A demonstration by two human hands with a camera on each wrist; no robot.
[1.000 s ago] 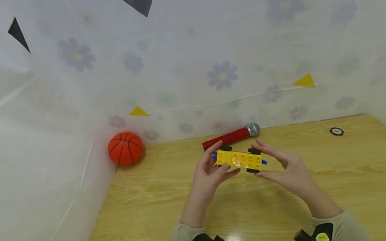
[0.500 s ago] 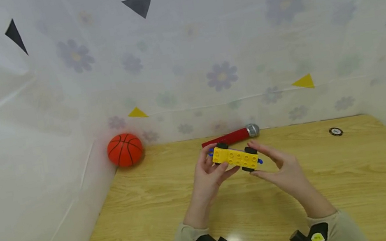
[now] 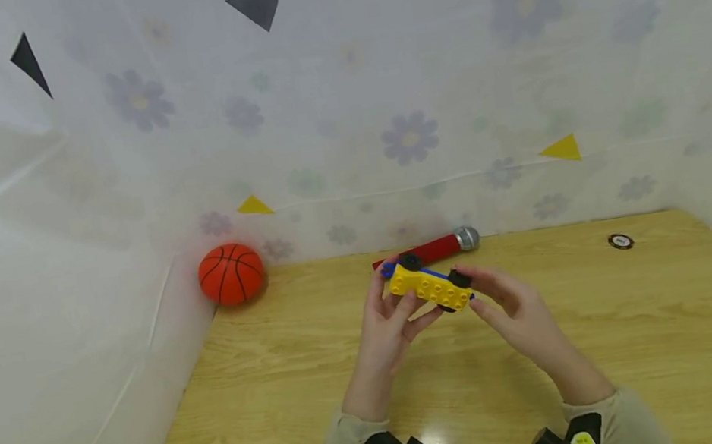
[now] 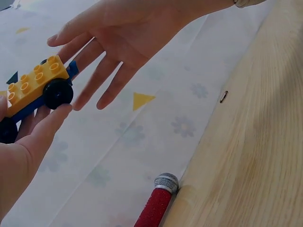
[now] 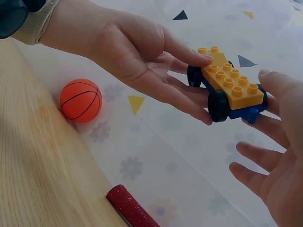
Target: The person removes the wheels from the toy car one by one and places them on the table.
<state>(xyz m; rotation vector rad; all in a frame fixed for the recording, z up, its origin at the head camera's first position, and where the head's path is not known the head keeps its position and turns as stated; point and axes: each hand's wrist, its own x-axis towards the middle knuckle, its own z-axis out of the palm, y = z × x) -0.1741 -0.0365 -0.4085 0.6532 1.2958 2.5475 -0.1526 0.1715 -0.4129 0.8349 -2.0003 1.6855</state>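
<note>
A toy car [image 3: 431, 289] of building blocks, with a yellow studded top, blue base and black wheels, is held up over the table. My left hand [image 3: 380, 333] grips its left end. In the right wrist view the left thumb presses on the yellow top [image 5: 232, 85], with fingers along the side and underneath. My right hand [image 3: 515, 313] is at the car's other end. Its fingers are loosely extended near the wheel and blue hitch, its thumb apart from the car, as the left wrist view shows that hand [image 4: 137, 38] spread behind the toy.
A red microphone [image 3: 436, 248] with a silver head lies at the table's back edge, behind the car. An orange toy basketball [image 3: 231, 274] sits at the back left corner. A small black-and-white round chip [image 3: 621, 241] lies back right. Patterned white sheeting [image 3: 338, 102] encloses the wooden table [image 3: 655, 331].
The car has shifted slightly left and tilted further, its left end rising and more of its blue side showing. The right hand has moved left with it, and its thumb has come off the wheel.
</note>
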